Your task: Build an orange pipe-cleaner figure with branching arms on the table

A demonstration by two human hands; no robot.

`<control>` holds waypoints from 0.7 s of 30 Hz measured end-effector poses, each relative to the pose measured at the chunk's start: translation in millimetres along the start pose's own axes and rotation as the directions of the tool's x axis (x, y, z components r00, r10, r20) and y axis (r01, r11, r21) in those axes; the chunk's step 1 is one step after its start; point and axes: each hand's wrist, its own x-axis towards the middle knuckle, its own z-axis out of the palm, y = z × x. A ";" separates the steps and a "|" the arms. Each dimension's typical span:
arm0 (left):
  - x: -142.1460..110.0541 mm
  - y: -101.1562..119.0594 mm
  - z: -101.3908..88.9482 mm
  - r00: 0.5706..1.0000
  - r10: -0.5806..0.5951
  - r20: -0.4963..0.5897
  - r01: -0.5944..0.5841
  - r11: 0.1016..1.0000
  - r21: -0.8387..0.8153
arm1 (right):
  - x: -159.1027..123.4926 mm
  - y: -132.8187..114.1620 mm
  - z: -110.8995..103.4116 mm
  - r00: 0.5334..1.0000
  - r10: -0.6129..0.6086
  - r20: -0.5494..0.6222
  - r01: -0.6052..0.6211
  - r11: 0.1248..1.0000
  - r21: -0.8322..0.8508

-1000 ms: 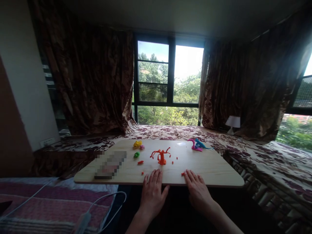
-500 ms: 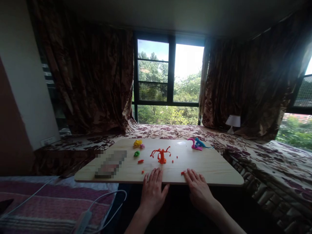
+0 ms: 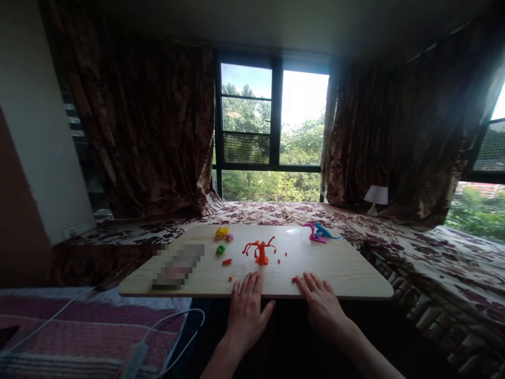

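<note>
My left hand (image 3: 248,308) lies flat on the near edge of the light wooden table (image 3: 347,279), fingers stretched out and holding nothing. Flat on the same edge is my right hand (image 3: 322,305), fingers extended, its index fingertip beside or touching a small orange-red piece of modelling clay (image 3: 294,279). Beyond both hands, an orange-red clay figure (image 3: 261,257) stands upright with a trunk and thin curling arms. Little clay crumbs (image 3: 279,261) lie to its right. On its left are an orange-red clay stick (image 3: 226,261) and a smaller clay bit (image 3: 230,279).
Green clay (image 3: 220,249), yellow clay (image 3: 221,231) and a pink lump (image 3: 229,237) sit at the table's back left. Magenta clay (image 3: 316,236) and blue clay (image 3: 324,231) lie back right. A pixelated flat object (image 3: 179,267) rests on the left. A white cable (image 3: 173,316) loops below.
The view has shifted very slightly. Both hands and the clay pieces stay where they were on the table.
</note>
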 end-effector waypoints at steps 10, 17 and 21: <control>66.7 53.0 1.5 0.993 0.092 0.080 -0.076 0.980 -0.183 | 18.8 10.9 -1.8 0.999 -0.009 0.052 0.007 0.999 0.035; 82.1 58.3 19.0 0.986 0.111 0.121 -0.090 0.981 -0.171 | 14.4 21.6 -14.5 0.996 -0.059 0.074 0.049 0.991 0.124; 80.8 55.7 19.9 0.988 0.104 0.116 -0.084 0.983 -0.165 | 10.3 18.1 -9.6 0.999 -0.040 0.010 0.039 0.995 0.088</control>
